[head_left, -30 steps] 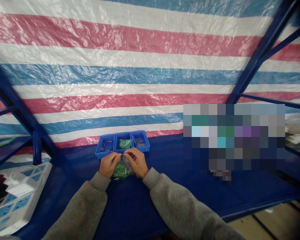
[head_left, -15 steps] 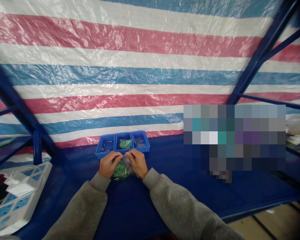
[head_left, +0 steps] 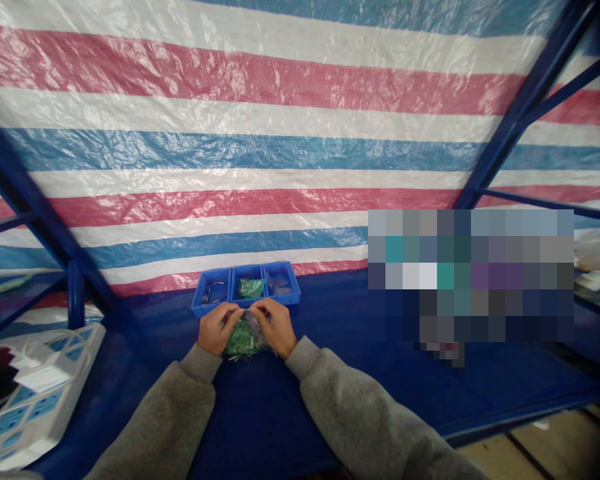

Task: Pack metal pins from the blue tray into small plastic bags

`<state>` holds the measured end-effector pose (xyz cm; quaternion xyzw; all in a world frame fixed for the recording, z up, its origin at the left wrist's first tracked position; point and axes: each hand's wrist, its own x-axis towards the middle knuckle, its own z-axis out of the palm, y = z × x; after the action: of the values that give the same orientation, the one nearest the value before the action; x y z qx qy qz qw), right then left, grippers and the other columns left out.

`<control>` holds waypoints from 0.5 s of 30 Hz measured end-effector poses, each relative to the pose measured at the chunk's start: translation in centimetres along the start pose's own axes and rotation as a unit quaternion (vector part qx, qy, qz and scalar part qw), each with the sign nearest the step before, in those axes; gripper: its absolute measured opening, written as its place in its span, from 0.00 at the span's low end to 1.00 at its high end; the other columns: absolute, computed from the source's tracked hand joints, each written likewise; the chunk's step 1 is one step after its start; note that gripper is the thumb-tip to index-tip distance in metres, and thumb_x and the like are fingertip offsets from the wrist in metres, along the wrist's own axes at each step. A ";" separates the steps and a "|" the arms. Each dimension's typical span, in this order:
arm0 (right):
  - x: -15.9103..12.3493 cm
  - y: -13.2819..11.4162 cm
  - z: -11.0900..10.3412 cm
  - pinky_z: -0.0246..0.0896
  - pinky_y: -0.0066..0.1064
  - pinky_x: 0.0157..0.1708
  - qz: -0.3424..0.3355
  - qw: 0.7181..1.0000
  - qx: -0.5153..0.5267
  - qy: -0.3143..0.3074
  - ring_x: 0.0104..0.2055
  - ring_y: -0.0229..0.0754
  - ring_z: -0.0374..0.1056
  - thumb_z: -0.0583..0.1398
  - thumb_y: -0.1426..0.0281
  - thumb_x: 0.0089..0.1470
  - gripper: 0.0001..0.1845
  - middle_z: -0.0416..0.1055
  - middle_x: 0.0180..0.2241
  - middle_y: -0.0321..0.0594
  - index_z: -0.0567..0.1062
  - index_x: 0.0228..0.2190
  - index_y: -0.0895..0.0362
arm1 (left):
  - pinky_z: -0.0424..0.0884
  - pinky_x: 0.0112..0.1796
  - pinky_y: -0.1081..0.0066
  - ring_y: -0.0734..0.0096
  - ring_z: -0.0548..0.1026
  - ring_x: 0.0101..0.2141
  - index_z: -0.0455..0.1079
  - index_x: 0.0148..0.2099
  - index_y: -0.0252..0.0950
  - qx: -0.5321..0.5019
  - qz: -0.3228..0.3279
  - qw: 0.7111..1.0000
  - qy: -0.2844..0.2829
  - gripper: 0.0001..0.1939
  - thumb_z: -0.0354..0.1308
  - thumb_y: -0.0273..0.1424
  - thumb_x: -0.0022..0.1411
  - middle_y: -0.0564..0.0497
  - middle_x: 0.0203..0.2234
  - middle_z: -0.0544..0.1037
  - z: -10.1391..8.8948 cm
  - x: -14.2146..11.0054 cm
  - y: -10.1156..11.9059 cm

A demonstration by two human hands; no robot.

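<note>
Thumb and fingers of my left hand (head_left: 215,330) are pinched together close to my right hand (head_left: 279,327), which is pinched in the same way. Between the fingertips is something small that I cannot make out. Just below them lies a heap of small green packets (head_left: 247,339), with clear plastic around part of it. Behind the hands stands a blue three-part tray (head_left: 289,297). Small thin metal pieces (head_left: 213,292) lie in its left compartment, a green packet (head_left: 251,288) in the middle one, and translucent pieces (head_left: 280,285) in the right one.
A white power strip (head_left: 55,420) with a white plug-in adapter (head_left: 43,373) and cables sits at the left on the blue table (head_left: 260,427). Blue metal posts (head_left: 520,120) frame a striped plastic sheet (head_left: 260,153) behind. A blurred-out patch hides the table's right back part.
My fingertips have shifted very slightly around the small thing between them. The hands, heap and tray otherwise stay in place.
</note>
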<state>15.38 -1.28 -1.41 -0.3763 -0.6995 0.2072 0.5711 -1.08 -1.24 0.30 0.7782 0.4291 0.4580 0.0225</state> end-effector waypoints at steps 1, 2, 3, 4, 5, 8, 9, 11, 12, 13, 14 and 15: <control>0.0 0.0 0.0 0.59 0.25 0.30 0.002 1.000 -0.007 0.002 0.29 0.37 0.66 0.54 0.67 0.57 0.11 0.71 0.27 0.38 0.74 0.29 0.58 | 0.66 0.26 0.76 0.77 0.70 0.20 0.70 0.31 0.35 -0.011 -0.001 1.000 0.002 0.08 0.55 0.34 0.59 0.54 0.22 0.74 0.0 0.0 0.0; 0.0 0.0 0.0 0.58 0.25 0.30 0.005 1.000 -0.013 0.003 0.28 0.36 0.65 0.54 0.67 0.57 0.12 0.71 0.26 0.38 0.74 0.28 0.58 | 0.66 0.27 0.76 0.77 0.70 0.21 0.70 0.31 0.35 -0.021 -0.004 1.000 0.003 0.08 0.56 0.34 0.58 0.53 0.22 0.74 0.1 0.0 -0.1; 0.0 0.1 0.0 0.58 0.25 0.29 0.008 1.000 -0.018 0.002 0.28 0.36 0.65 0.54 0.67 0.58 0.12 0.71 0.25 0.38 0.74 0.28 0.58 | 0.66 0.27 0.76 0.76 0.70 0.21 0.70 0.31 0.35 -0.031 -0.009 0.999 0.003 0.07 0.56 0.34 0.57 0.53 0.23 0.74 0.1 0.0 -0.2; 0.0 0.2 0.1 0.58 0.25 0.29 0.010 1.000 -0.022 0.000 0.27 0.36 0.65 0.54 0.66 0.58 0.13 0.70 0.25 0.38 0.74 0.28 0.58 | 0.67 0.27 0.75 0.76 0.70 0.21 0.70 0.31 0.35 -0.043 -0.017 0.999 0.002 0.07 0.57 0.34 0.57 0.53 0.23 0.74 0.2 -0.1 -0.2; 0.0 0.3 0.1 0.57 0.25 0.29 0.010 1.000 -0.025 -0.004 0.26 0.36 0.64 0.54 0.66 0.58 0.13 0.70 0.24 0.37 0.74 0.27 0.58 | 0.67 0.27 0.75 0.77 0.69 0.21 0.70 0.32 0.36 -0.058 -0.025 0.998 0.001 0.07 0.57 0.34 0.57 0.53 0.23 0.74 0.2 -0.1 -0.3; 0.0 0.5 0.2 0.57 0.25 0.29 0.009 0.999 -0.031 -0.010 0.27 0.36 0.64 0.53 0.65 0.58 0.14 0.71 0.25 0.37 0.75 0.27 0.58 | 0.68 0.25 0.75 0.77 0.69 0.21 0.70 0.33 0.35 -0.111 -0.048 0.993 0.002 0.06 0.57 0.33 0.57 0.52 0.27 0.74 0.3 -0.1 -0.5; 0.0 0.5 0.2 0.57 0.25 0.29 0.009 0.999 -0.033 -0.009 0.27 0.36 0.64 0.53 0.65 0.58 0.14 0.71 0.25 0.38 0.75 0.28 0.58 | 0.68 0.25 0.75 0.76 0.70 0.23 0.70 0.33 0.35 -0.127 -0.055 0.990 0.011 0.06 0.57 0.33 0.56 0.50 0.29 0.73 0.3 -0.1 -0.5; 0.0 0.5 0.1 0.57 0.25 0.29 0.012 0.999 -0.040 -0.005 0.27 0.36 0.64 0.52 0.65 0.59 0.15 0.71 0.25 0.38 0.75 0.28 0.58 | 0.69 0.25 0.75 0.73 0.72 0.27 0.69 0.33 0.35 -0.160 -0.074 0.984 0.039 0.06 0.57 0.33 0.56 0.47 0.35 0.73 0.3 0.0 -0.5; 0.0 0.5 0.1 0.57 0.25 0.29 0.016 0.999 -0.045 -0.001 0.27 0.36 0.64 0.51 0.65 0.60 0.16 0.71 0.25 0.38 0.75 0.29 0.58 | 0.69 0.24 0.75 0.72 0.72 0.29 0.68 0.32 0.34 -0.180 -0.086 0.979 0.051 0.07 0.57 0.33 0.56 0.46 0.38 0.73 0.3 0.0 -0.5; 0.0 0.4 0.0 0.56 0.25 0.29 0.020 0.999 -0.048 0.002 0.27 0.36 0.64 0.50 0.65 0.60 0.17 0.71 0.25 0.38 0.75 0.29 0.58 | 0.69 0.23 0.75 0.72 0.73 0.29 0.66 0.32 0.34 -0.202 -0.100 0.972 0.060 0.07 0.56 0.34 0.57 0.45 0.40 0.73 0.3 0.1 -0.4; 0.0 0.4 0.0 0.56 0.25 0.29 0.024 0.998 -0.050 0.005 0.27 0.36 0.64 0.50 0.65 0.60 0.17 0.70 0.25 0.38 0.75 0.29 0.58 | 0.69 0.22 0.75 0.73 0.73 0.27 0.64 0.32 0.35 -0.224 -0.112 0.966 0.063 0.08 0.55 0.34 0.58 0.44 0.41 0.73 0.3 0.1 -0.4; 0.0 0.4 0.0 0.56 0.25 0.29 0.027 0.998 -0.050 0.007 0.26 0.36 0.64 0.50 0.65 0.60 0.17 0.70 0.25 0.38 0.75 0.29 0.58 | 0.68 0.21 0.75 0.75 0.73 0.25 0.62 0.32 0.35 -0.241 -0.123 0.961 0.059 0.08 0.54 0.34 0.59 0.45 0.40 0.74 0.3 0.1 -0.3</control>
<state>15.47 -1.06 -1.68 -0.4247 -0.6946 0.1842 0.5506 -1.02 -0.91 0.05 0.6628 0.3987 0.5866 0.2400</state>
